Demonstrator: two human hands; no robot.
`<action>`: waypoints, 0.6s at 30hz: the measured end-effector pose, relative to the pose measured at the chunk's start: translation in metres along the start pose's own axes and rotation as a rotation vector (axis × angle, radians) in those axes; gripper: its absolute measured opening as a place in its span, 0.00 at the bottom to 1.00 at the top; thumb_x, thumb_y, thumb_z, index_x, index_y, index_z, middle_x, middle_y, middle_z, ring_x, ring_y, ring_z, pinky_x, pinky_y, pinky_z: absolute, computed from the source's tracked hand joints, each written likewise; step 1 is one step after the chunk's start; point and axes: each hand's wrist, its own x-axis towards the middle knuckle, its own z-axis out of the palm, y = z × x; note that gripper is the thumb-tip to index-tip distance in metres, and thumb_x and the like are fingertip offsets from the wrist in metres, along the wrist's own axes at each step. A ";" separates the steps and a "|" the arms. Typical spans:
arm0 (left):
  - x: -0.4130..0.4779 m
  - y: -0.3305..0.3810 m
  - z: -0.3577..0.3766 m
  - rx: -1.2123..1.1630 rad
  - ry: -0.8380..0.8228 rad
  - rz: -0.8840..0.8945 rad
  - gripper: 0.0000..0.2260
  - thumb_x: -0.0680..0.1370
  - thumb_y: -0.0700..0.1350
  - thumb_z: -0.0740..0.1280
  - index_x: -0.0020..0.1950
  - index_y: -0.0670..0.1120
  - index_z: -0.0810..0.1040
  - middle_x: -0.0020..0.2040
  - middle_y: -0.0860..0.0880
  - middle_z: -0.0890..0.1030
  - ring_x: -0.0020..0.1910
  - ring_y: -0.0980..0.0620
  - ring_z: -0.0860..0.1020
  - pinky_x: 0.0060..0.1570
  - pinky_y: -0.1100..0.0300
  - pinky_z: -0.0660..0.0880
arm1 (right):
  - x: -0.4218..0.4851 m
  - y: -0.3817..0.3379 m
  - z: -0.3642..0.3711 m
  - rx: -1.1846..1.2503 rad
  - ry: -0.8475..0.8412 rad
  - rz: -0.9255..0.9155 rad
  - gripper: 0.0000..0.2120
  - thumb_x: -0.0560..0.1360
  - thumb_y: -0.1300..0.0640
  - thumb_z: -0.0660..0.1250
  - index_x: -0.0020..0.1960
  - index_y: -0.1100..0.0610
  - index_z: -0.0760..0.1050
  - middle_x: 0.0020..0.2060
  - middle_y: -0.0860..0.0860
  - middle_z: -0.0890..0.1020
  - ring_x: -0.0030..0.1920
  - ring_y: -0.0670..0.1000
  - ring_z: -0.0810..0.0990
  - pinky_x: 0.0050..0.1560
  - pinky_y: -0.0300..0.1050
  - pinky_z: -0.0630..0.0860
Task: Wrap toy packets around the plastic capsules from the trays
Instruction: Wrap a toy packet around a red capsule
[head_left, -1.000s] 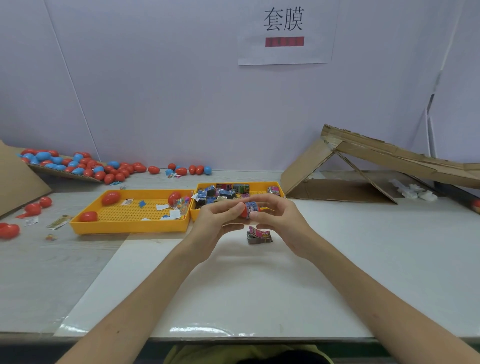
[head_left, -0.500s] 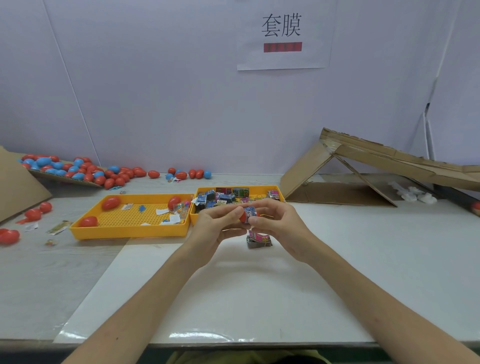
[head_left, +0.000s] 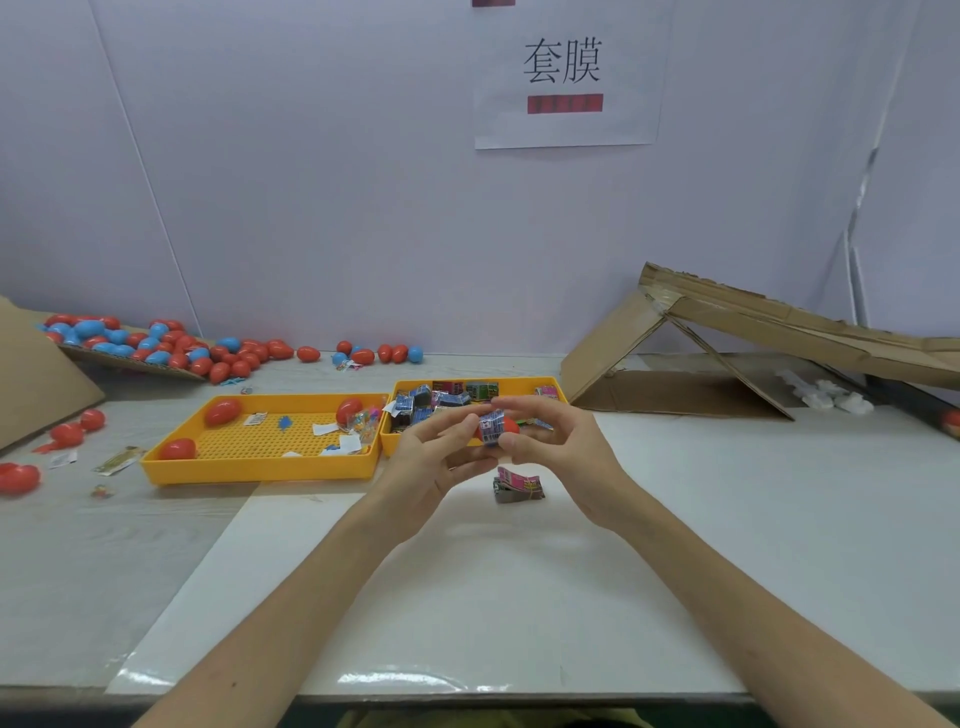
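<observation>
Capsule (head_left: 511, 427), red: held above the worktop (head_left: 519, 597), before the right tray (head_left: 519, 380), with a blue packet (head_left: 491, 426) around its middle.
Left hand (head_left: 441, 457): fingers (head_left: 460, 422) pinch the packet's left side.
Right hand (head_left: 561, 447): fingers curled round the capsule's right end.
Left tray (head_left: 260, 470): three red capsules, paper scraps.
Right tray: loose packets.
Packet bundle (head_left: 517, 486): on the worktop, just below the hands.

Both forearms reach forward; left hand (head_left: 434, 460) and right hand (head_left: 563, 452) pinch 1 capsule (head_left: 510, 427) between fingertips
</observation>
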 end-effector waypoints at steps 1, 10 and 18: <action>0.000 0.000 0.000 0.007 -0.011 -0.003 0.12 0.77 0.46 0.69 0.59 0.47 0.85 0.56 0.41 0.85 0.52 0.43 0.85 0.47 0.58 0.81 | 0.000 0.000 0.000 -0.006 -0.002 -0.006 0.15 0.74 0.62 0.74 0.61 0.55 0.82 0.52 0.54 0.86 0.51 0.55 0.86 0.49 0.47 0.82; 0.000 -0.002 -0.001 0.016 -0.071 -0.023 0.13 0.80 0.45 0.67 0.63 0.43 0.82 0.55 0.41 0.84 0.50 0.45 0.83 0.50 0.57 0.80 | 0.000 0.001 0.000 0.008 0.049 0.004 0.14 0.69 0.59 0.77 0.53 0.62 0.82 0.47 0.54 0.87 0.47 0.58 0.87 0.47 0.49 0.83; 0.002 -0.003 -0.002 0.062 -0.090 -0.034 0.13 0.79 0.49 0.67 0.61 0.48 0.84 0.56 0.42 0.84 0.51 0.45 0.83 0.51 0.57 0.80 | 0.000 0.003 0.000 0.048 0.042 0.002 0.12 0.65 0.56 0.78 0.46 0.57 0.82 0.46 0.55 0.86 0.47 0.59 0.87 0.45 0.49 0.83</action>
